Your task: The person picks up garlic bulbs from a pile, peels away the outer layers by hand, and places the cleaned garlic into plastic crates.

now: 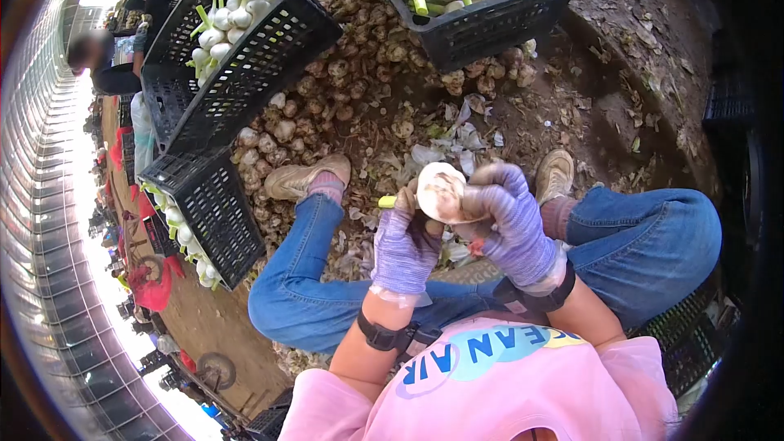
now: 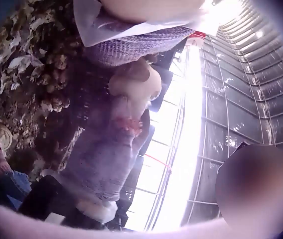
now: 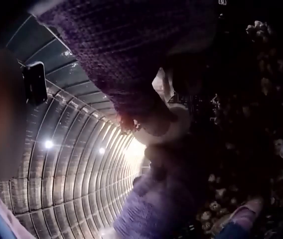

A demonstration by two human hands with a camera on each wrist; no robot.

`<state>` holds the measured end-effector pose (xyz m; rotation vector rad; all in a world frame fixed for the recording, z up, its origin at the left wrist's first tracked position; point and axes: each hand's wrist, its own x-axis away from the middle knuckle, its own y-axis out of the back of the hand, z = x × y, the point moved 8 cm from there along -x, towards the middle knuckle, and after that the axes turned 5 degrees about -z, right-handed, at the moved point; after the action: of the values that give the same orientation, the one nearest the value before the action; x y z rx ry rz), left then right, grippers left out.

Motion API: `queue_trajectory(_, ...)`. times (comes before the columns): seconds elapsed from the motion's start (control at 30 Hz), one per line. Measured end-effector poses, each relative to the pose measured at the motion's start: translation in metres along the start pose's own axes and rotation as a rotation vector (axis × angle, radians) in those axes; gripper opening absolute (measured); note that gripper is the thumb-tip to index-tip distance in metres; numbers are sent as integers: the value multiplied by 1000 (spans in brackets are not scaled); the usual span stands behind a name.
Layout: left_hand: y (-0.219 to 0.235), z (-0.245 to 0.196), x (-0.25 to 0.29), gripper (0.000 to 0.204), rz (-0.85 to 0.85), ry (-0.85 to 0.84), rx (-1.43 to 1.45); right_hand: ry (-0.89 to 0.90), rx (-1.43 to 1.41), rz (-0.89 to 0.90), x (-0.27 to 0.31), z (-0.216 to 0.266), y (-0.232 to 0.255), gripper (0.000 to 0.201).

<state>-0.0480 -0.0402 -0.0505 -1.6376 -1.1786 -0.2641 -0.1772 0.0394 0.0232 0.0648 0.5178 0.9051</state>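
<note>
In the head view a garlic bulb [image 1: 441, 189], white with brown-stained patches, sits between both hands above the lap. My left hand [image 1: 406, 251], in a purple knit glove, grips it from the left, and its cut yellow-green stem [image 1: 387, 202] pokes out past the fingers. At the bulb's right edge, the curled fingers and thumb of my right hand [image 1: 516, 224] pinch its surface; this glove is purple too, with a reddish patch near the thumb. The right wrist view shows the pale bulb [image 3: 180, 119] in shadow, with a thin whitish flap [image 3: 162, 85] beside the right hand.
Black crates [image 1: 506, 24] of cleaned white garlic stand ahead, with another crate [image 1: 216, 212] at the left. Unpeeled garlic bulbs [image 1: 359, 57] lie heaped on the ground between them. Loose skins [image 1: 465, 135] litter the soil between the shoes. Another person [image 1: 110, 65] is at the far left.
</note>
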Motion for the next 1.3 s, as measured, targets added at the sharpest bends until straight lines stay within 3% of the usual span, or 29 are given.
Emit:
queue_trajectory(0.03, 4, 3, -3, 38, -9, 40, -42, -10, -98, 11, 0, -2, 2, 36)
queue_trajectory(0.07, 6, 6, -5, 37, -19, 75, -82, -8, -96, 11, 1, -1, 5, 36)
queue_trajectory(0.13, -12, 3, 0, 34, 54, 49, -148, -932, -967, -108, 33, -52, -9, 29)
queue_trajectory(0.17, -19, 2, 0, 34, 110, 3, -156, -841, -1300, -128, 32, -53, -12, 33)
queue_trajectory(0.2, -24, 0, 1, 33, 166, -45, -164, -841, -1301, -124, 28, -51, -12, 33)
queue_trajectory(0.27, -17, -2, -4, 33, 110, -109, -190, -960, -861, -180, 28, -63, -2, 46)
queue_trajectory(0.3, -19, -5, -4, 33, 112, -147, -243, -791, -896, -149, 20, -59, -7, 52)
queue_trajectory(0.4, -28, -10, 2, 38, 115, -202, -344, -721, -1025, -68, 20, -32, -10, 56)
queue_trajectory(0.47, -31, -18, 9, 42, 95, -344, -485, -731, -906, -56, 19, -34, -10, 52)
queue_trajectory(0.53, -29, -22, 10, 39, 85, -369, -546, -829, -777, 76, 22, -39, -12, 46)
queue_trajectory(0.6, -28, -28, 7, 42, 113, -403, -745, -863, -791, 67, 29, -50, -15, 35)
queue_trajectory(0.67, -24, -26, 1, 42, 106, -303, -749, -1117, -930, -83, 41, -67, -18, 24)
queue_trajectory(0.7, -27, -23, -1, 39, 119, -256, -685, -1109, -1137, -256, 38, -70, -8, 17)
queue_trajectory(0.73, -29, -20, -4, 36, 130, -209, -622, -1033, -1156, -370, 35, -95, -5, 15)
queue_trajectory(0.83, -71, -36, -31, 42, 165, -366, -506, -1137, -967, -384, 43, -109, -1, 12)
queue_trajectory(0.87, -99, -44, -41, 45, 307, -431, -379, -1149, -900, -363, 45, -105, -6, 14)
queue_trajectory(0.9, -125, -53, -48, 48, 355, -415, -335, -1206, -879, -454, 52, -104, -10, 20)
queue_trajectory(0.93, -148, -63, -53, 51, 419, -497, -339, -1206, -875, -448, 55, -106, -13, 20)
queue_trajectory(1.0, -179, -75, -60, 48, 417, -481, -250, -1092, -808, -360, 52, -109, -15, 20)
queue_trajectory(1.1, -154, -94, -83, 39, 254, -578, -305, -1076, -718, -250, 55, -114, -14, 24)
queue_trajectory(1.27, -13, -103, -161, 32, -227, -508, -793, -1179, -592, -42, 53, -116, -26, 25)
queue_trajectory(1.3, 6, -95, -173, 33, -244, -430, -909, -1128, -541, -66, 60, -124, -28, 24)
